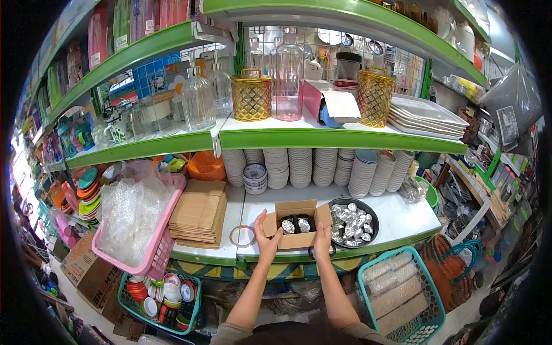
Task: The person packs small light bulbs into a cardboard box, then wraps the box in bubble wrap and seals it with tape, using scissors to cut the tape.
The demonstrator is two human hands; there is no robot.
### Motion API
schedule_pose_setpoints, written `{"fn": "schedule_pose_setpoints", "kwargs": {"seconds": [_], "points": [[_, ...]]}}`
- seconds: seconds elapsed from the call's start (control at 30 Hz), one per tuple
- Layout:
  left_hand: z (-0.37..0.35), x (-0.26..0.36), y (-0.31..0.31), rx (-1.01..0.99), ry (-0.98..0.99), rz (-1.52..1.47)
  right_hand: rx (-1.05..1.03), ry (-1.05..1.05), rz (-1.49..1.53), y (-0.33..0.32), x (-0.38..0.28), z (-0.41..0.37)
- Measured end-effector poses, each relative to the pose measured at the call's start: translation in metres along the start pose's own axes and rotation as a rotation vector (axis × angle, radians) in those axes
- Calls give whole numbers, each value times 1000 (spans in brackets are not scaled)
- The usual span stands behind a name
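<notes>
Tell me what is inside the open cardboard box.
Two silvery pieces sit side by side in the cardboard box, with black material around them. The box's floor and anything beneath the pieces are covered and cannot be seen.

floor of the box [296, 241] hidden under foil-topped pieces [288, 226]

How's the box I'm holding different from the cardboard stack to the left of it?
The box is opened out with raised walls and flaps, while the cardboard stack is many flat pieces piled up. The box is held between your left hand and right hand; the cardboard stack rests untouched on the shelf. The box contains foil-topped pieces; the cardboard stack has none on top. Both are brown.
</notes>
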State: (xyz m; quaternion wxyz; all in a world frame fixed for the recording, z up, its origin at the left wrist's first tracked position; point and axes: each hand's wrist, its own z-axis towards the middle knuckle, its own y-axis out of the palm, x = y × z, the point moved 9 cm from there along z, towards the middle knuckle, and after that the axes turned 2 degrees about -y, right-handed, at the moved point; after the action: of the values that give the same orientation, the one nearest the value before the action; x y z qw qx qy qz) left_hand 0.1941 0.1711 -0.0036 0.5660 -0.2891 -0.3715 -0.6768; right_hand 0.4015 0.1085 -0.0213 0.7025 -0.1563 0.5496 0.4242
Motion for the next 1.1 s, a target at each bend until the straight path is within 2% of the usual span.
{"fn": "schedule_pose_setpoints", "kwargs": {"seconds": [0.1,0.23,0.3,0.37,0.4,0.43,0.5,0.57,0.6,0.67,0.7,0.77,0.9,0.97,1.1], "points": [[-6,6,-1,53,-57,-70,-11,103,-68,-2,-8,-8],[-10,31,-5,96,-54,-153,-2,84,-101,-2,-14,-17],[-9,31,-8,104,-74,-166,-23,10,-219,0,-16,-19],[-9,12,-14,89,-252,-223,-55,-9,-210,6,-19,-21],[-8,15,-15,80,-268,-248,-120,17,-259,13,-23,-26],[-5,13,-17,84,-267,-247,-185,45,-309,20,-24,-30],[0,21,-19,33,-125,-134,-205,-10,-270,26,-25,-32],[-2,20,-21,20,-134,-103,-272,125,-369,26,0,-31],[-2,23,-17,-43,-128,-38,-274,128,-369,28,-3,-32],[-3,30,-11,-130,-104,67,-285,-13,-402,33,-20,-31],[-3,28,-12,-130,-106,68,-286,-12,-403,34,-23,-31],[-3,30,-10,-203,-50,138,-311,-292,-353,42,-51,-33],[-3,41,-6,-293,-46,210,-375,-244,-342,39,-44,-28],[-4,45,-1,-316,-117,231,-453,-299,-401,43,-48,-28],[-7,36,2,-364,-61,386,-505,-298,-493,45,-54,-28]]}}
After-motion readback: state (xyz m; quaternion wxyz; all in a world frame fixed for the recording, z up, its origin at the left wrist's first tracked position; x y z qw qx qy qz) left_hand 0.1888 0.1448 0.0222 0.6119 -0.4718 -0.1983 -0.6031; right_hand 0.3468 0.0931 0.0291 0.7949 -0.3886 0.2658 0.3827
